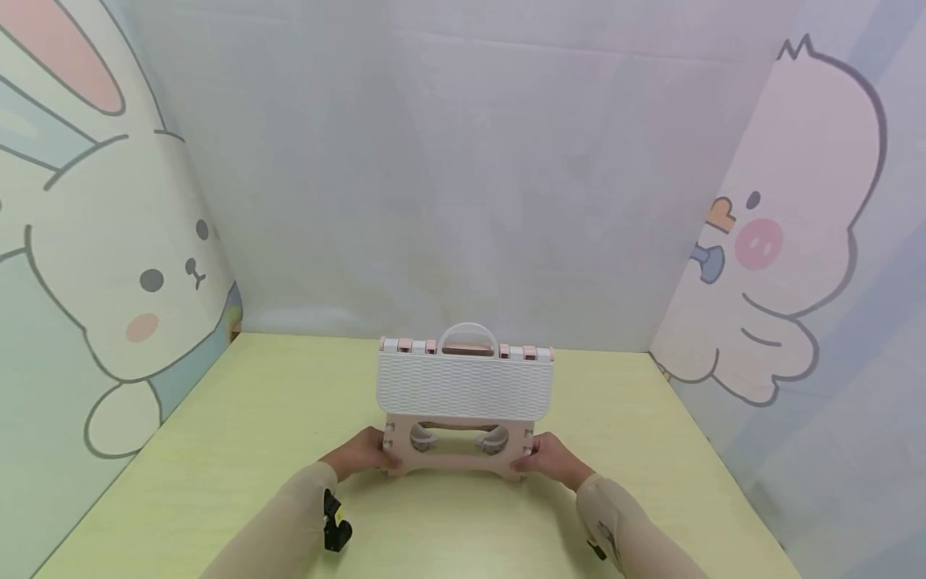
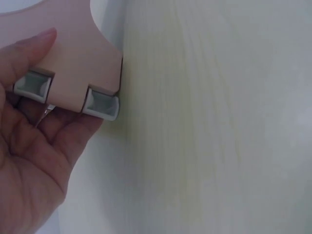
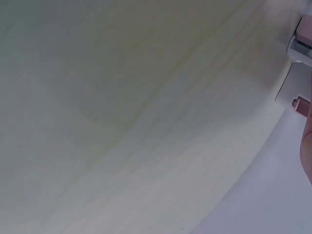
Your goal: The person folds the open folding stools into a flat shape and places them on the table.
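A pink and white folding stool stands on the table in the middle of the head view, its woven-textured white panel facing me and a white carry handle arching over the top. My left hand grips the left side of its pink leg panel, thumb in front. In the left wrist view, the thumb lies on the pink panel, with the other fingers behind its hinged edge. On the opposite side my right hand holds the panel's right edge. The right wrist view catches only a sliver of that hand.
The pale yellow wood-grain table spreads around the stool. Behind it hangs a plain grey-white backdrop. Side panels carry a cartoon rabbit at left and a cartoon chick at right. A black strap mount sits on the left sleeve.
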The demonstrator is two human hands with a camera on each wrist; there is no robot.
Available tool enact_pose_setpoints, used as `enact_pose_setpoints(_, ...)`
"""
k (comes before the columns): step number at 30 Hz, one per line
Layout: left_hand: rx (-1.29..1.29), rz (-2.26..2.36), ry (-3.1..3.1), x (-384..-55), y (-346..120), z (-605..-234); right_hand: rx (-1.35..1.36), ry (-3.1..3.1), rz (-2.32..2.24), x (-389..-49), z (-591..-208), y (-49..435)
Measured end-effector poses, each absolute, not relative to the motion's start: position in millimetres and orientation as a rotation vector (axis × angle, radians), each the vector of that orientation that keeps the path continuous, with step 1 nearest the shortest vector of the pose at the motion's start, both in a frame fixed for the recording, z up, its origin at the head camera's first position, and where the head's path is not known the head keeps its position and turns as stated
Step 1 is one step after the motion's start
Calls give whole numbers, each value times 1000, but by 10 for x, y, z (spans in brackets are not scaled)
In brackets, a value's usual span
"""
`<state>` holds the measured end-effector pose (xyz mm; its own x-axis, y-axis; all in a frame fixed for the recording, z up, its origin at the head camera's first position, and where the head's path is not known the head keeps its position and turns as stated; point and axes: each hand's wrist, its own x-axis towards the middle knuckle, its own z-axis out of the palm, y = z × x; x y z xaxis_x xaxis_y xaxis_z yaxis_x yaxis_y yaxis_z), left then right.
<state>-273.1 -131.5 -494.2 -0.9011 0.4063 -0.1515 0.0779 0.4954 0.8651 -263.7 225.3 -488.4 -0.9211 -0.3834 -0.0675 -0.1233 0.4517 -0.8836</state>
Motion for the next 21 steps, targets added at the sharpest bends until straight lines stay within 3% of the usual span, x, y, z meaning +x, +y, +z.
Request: enact_pose_setpoints(21, 377, 1363, 2409, -2691, -1294, -4919, -455, 2448, -1456, -2684, -4994, 2291)
